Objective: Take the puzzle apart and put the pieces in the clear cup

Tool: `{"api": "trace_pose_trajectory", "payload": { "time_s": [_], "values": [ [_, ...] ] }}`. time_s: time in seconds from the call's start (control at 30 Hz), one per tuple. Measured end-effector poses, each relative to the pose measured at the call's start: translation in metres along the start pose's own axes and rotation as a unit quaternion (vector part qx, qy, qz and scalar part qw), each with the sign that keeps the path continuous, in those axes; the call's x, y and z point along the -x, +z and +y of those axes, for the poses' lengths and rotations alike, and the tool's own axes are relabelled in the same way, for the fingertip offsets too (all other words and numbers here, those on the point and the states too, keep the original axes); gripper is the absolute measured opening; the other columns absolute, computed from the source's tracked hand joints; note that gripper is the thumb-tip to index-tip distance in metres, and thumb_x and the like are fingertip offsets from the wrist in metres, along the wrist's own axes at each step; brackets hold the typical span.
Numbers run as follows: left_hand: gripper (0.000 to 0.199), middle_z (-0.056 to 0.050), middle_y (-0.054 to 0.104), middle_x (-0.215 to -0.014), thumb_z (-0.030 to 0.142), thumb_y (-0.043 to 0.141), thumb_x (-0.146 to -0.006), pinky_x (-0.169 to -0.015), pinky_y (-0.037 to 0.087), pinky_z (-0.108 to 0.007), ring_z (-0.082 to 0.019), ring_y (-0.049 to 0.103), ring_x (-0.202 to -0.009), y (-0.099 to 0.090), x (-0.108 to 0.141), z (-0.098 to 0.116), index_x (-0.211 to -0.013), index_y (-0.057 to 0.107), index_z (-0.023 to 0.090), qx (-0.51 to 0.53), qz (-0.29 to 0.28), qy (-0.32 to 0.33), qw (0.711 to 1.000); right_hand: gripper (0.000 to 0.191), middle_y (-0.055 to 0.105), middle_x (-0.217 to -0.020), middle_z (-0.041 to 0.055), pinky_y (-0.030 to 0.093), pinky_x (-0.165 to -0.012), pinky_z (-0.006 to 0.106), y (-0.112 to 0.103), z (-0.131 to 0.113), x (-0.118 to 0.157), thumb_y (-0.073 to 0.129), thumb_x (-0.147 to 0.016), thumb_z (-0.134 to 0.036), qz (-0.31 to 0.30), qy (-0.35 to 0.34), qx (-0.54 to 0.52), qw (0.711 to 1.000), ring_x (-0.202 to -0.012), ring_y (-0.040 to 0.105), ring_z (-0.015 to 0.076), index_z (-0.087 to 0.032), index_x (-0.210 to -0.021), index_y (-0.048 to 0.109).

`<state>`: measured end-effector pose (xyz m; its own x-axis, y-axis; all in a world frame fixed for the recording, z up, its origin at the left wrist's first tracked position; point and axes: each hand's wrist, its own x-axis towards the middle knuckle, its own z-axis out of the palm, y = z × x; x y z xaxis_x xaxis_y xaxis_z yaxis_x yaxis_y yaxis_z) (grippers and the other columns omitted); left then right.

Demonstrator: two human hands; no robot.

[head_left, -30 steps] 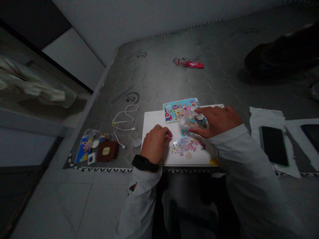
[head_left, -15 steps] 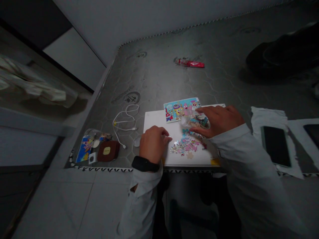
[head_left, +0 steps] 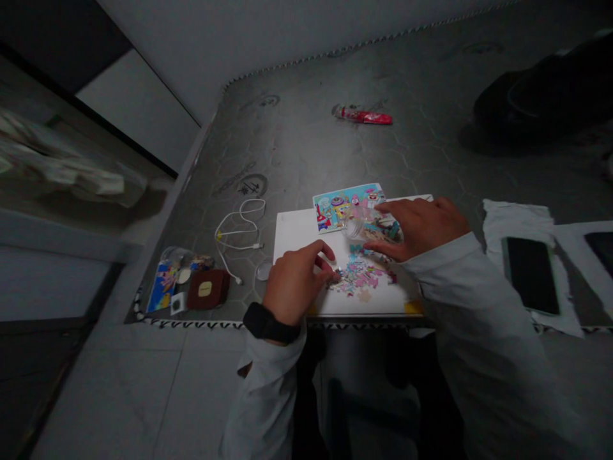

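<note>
My right hand (head_left: 424,223) is wrapped round a clear plastic jar (head_left: 366,225) lying tilted on its side, mouth to the left, with puzzle pieces inside. Below the jar, a loose pile of small jigsaw pieces (head_left: 361,276), mostly pink, blue and pale, is spread on a white board (head_left: 297,233). My left hand (head_left: 299,278), with a black band on its wrist, is at the pile's left edge. Its thumb and forefinger are apart, the thumb tip by the pieces. Partly under the jar lies a colourful cartoon picture card (head_left: 330,207).
A clear round lid (head_left: 263,271) lies left of the board, near a white cable (head_left: 237,246). Further left are a brown case (head_left: 207,289) and a blue packet (head_left: 161,284). A red tube-like packet (head_left: 368,117) lies behind; a phone (head_left: 531,275) rests on white tissue at right.
My left hand has moved slightly right to the edge of the pile, and its thumb and forefinger have spread apart. My right hand still holds the jar in nearly the same place.
</note>
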<state>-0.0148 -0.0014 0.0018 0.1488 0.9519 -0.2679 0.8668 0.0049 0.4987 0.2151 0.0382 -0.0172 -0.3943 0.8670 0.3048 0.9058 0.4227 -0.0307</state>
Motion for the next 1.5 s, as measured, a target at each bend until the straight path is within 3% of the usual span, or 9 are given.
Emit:
{"api": "trace_pose_trajectory", "payload": {
  "time_s": [0.27,0.43,0.63,0.8,0.97,1.17,1.27,1.4,1.5],
  "values": [
    [0.038,0.006,0.073,-0.096,0.038,0.084,-0.074,-0.070,0.039,-0.030,-0.022,0.067,-0.093,0.007,-0.002,-0.001,-0.109,0.068,0.036,-0.088,-0.034,0.019,0.995,0.061,0.070,-0.121,0.0159,0.035,-0.083,0.045,0.001,0.002,-0.001,0.065,-0.085,-0.063,-0.012,0.002,-0.019,1.000,-0.105,0.065,0.0364,-0.016,-0.125,0.063],
    [0.031,0.002,0.068,-0.111,0.037,0.083,-0.076,-0.073,0.041,-0.031,-0.023,0.065,-0.100,0.009,-0.003,-0.002,-0.103,0.069,0.033,-0.112,-0.034,0.031,0.993,0.061,0.071,-0.120,0.0135,0.036,-0.082,0.044,0.001,0.002,0.001,0.063,-0.087,-0.063,0.010,-0.005,-0.004,1.000,-0.101,0.066,0.0337,-0.016,-0.125,0.063],
    [0.019,0.005,0.073,-0.091,0.031,0.080,-0.078,-0.066,0.037,-0.029,-0.019,0.066,-0.086,0.008,-0.004,0.002,-0.088,0.066,0.026,-0.083,-0.038,0.006,0.996,0.062,0.071,-0.119,0.0143,0.036,-0.080,0.045,0.003,0.001,0.000,0.058,-0.087,-0.067,-0.005,-0.002,-0.001,1.000,-0.101,0.065,0.0352,-0.017,-0.125,0.063],
    [0.027,0.008,0.074,-0.095,0.027,0.079,-0.079,-0.070,0.040,-0.029,-0.017,0.067,-0.087,0.008,-0.005,0.001,-0.103,0.067,0.029,-0.047,-0.042,0.007,0.998,0.060,0.072,-0.117,0.0132,0.037,-0.080,0.045,0.006,0.000,-0.001,0.057,-0.088,-0.067,-0.002,-0.006,0.001,1.000,-0.101,0.065,0.0342,-0.020,-0.125,0.062],
    [0.011,0.004,0.074,-0.096,0.028,0.075,-0.082,-0.073,0.042,-0.031,-0.020,0.067,-0.090,0.007,-0.003,0.003,-0.093,0.073,0.029,-0.090,-0.052,0.000,0.995,0.060,0.072,-0.116,0.0122,0.037,-0.079,0.045,0.009,0.000,-0.001,0.062,-0.085,-0.067,0.017,-0.005,0.007,1.000,-0.099,0.065,0.0337,-0.020,-0.122,0.063],
    [0.007,0.002,0.075,-0.093,0.030,0.074,-0.083,-0.073,0.043,-0.032,-0.022,0.067,-0.090,0.008,-0.002,0.000,-0.090,0.074,0.027,-0.097,-0.033,0.014,0.995,0.058,0.072,-0.118,0.0129,0.037,-0.081,0.044,0.008,-0.001,-0.002,0.063,-0.085,-0.065,0.005,-0.009,-0.002,1.000,-0.101,0.065,0.0330,-0.021,-0.123,0.062],
    [0.006,0.003,0.076,-0.091,0.030,0.075,-0.084,-0.074,0.044,-0.030,-0.018,0.067,-0.079,0.001,-0.001,-0.004,-0.088,0.074,0.026,-0.044,0.009,0.019,0.999,0.060,0.072,-0.117,0.0130,0.036,-0.080,0.043,0.011,-0.001,-0.002,0.068,-0.081,-0.065,0.015,0.004,0.007,1.000,-0.099,0.065,0.0328,-0.020,-0.121,0.064],
    [0.009,0.003,0.076,-0.091,0.032,0.074,-0.085,-0.070,0.047,-0.027,-0.011,0.061,-0.063,-0.014,0.002,-0.005,-0.091,0.075,0.026,0.059,0.158,0.023,0.985,0.061,0.072,-0.115,0.0145,0.035,-0.081,0.043,0.012,-0.001,-0.002,0.067,-0.082,-0.064,0.016,-0.007,0.013,1.000,-0.099,0.065,0.0328,-0.019,-0.122,0.064],
    [0.009,0.003,0.076,-0.092,0.033,0.077,-0.082,-0.065,0.048,-0.024,-0.010,0.060,-0.062,-0.018,0.004,-0.001,-0.087,0.077,0.025,0.094,0.223,0.060,0.968,0.062,0.073,-0.113,0.0141,0.034,-0.080,0.041,0.008,-0.006,-0.003,0.066,-0.083,-0.064,-0.008,-0.041,0.008,0.999,-0.099,0.065,0.0319,-0.019,-0.125,0.062]
  ]
}}
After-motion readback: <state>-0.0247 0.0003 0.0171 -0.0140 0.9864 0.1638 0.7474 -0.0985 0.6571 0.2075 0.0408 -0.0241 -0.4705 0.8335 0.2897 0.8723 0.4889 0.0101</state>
